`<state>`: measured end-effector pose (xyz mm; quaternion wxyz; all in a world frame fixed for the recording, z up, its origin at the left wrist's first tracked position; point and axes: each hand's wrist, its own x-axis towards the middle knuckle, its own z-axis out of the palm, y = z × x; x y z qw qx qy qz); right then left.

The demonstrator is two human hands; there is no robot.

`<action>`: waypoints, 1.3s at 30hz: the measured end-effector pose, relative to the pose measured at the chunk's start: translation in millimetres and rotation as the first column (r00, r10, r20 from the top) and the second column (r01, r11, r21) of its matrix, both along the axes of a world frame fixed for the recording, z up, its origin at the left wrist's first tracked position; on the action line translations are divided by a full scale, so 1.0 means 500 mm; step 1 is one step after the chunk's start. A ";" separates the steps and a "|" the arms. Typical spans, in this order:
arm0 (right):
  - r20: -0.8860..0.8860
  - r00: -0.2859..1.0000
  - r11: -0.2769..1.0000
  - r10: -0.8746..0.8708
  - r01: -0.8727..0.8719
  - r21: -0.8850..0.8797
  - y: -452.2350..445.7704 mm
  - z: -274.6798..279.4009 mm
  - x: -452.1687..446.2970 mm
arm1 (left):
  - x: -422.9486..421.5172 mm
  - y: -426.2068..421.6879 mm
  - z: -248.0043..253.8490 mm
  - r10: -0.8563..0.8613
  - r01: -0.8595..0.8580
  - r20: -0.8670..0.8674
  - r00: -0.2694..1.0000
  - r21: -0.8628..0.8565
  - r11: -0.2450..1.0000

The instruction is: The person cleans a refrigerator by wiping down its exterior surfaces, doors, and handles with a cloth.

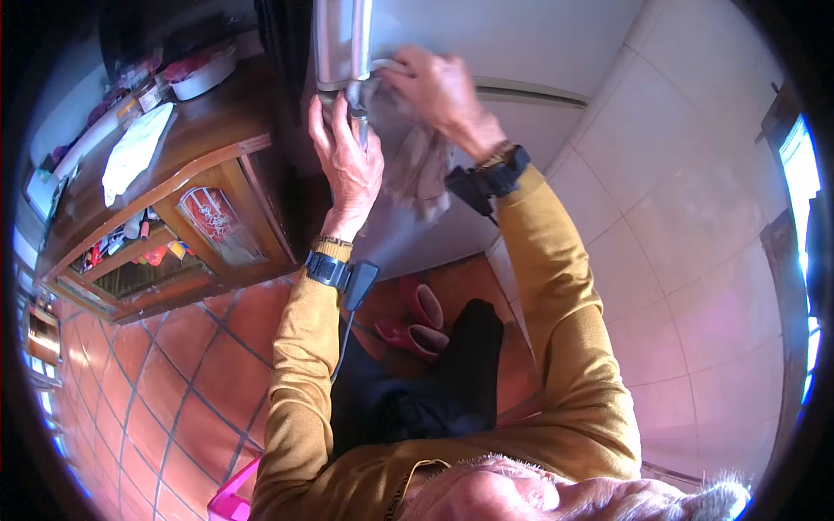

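Fingers of my left hand [347, 161] are wrapped round the lower end of a silvery metal frame [341, 43] at the top centre. To its right, my right hand [437, 94] is closed on a crumpled greyish cloth [421, 169], which hangs below it and touches the metal near a joint. The right hand is somewhat blurred. A white panel [486, 43] stands behind both hands.
A wooden cabinet [208, 143] at the left bears a white paper [137, 152] and a white basin [204, 74]. Pink boots [426, 339] stand on the tiled floor [187, 382] by my legs. A tiled wall [660, 252] rises at the right.
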<state>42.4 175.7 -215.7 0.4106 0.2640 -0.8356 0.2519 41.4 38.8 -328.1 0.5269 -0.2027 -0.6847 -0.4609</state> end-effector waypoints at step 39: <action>-0.021 0.996 0.812 0.084 -0.081 -0.578 -0.072 -0.001 -0.004 | -0.024 0.008 -0.006 0.123 -0.128 -0.103 0.987 -0.049 0.991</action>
